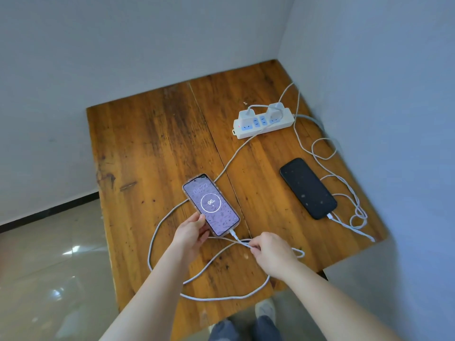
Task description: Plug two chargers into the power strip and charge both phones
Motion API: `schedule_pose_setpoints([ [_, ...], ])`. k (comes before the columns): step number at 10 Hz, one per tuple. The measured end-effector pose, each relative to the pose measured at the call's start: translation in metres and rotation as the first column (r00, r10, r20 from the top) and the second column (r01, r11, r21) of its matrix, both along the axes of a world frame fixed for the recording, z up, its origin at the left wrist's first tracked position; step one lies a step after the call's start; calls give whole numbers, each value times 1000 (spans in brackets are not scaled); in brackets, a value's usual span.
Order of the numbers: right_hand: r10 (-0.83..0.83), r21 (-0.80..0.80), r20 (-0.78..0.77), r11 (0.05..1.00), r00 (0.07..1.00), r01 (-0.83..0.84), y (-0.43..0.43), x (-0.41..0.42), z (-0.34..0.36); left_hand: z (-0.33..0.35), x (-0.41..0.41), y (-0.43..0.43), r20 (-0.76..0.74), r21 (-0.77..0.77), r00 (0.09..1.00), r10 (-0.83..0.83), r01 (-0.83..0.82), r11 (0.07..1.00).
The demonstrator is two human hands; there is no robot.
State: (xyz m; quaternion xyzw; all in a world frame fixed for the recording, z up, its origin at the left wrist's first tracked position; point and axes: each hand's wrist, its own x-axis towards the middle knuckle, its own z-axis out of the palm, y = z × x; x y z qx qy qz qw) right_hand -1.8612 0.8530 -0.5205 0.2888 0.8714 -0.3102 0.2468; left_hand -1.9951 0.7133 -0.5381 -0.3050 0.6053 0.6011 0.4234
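Observation:
A white power strip (264, 123) lies at the table's far right with two white chargers (277, 110) plugged into it. A lit phone (211, 204) in a pinkish case shows 96 and a charging ring; my left hand (192, 233) grips its near edge. A white cable (214, 295) is plugged into its bottom end, and my right hand (269, 253) pinches that cable just past the plug. A black phone (307, 188) with a dark screen lies to the right, with a second white cable (344, 223) plugged into its near end.
The wooden table (152, 148) sits in a corner between two pale walls. Loose cable loops trail over its near edge and along its right side. Tiled floor lies to the left, and my shoes (264, 310) show below the front edge.

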Motion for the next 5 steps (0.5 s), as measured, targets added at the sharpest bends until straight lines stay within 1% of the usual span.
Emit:
schedule_pose_setpoints([
  [1, -15, 33, -19, 999, 1000, 16, -3, 2, -5, -2, -1, 0, -17, -72, 999, 28, -29, 997],
  [2, -19, 66, -37, 998, 999, 21, -4, 3, -8, -4, 2, 3, -73, -173, 996, 51, -63, 983],
  [3, -12, 87, -25, 996, 1000, 14, -5, 3, -7, -4, 4, 4, -103, -271, 988, 116, -140, 953],
  [4, -24, 93, -23, 995, 999, 26, -6, 4, -10, -3, 4, 0, -95, -273, 989, 111, -133, 953],
  [5, -37, 91, -22, 995, 999, 39, -7, 4, -10, 1, 14, -6, -159, -284, 987, -5, -41, 958],
])
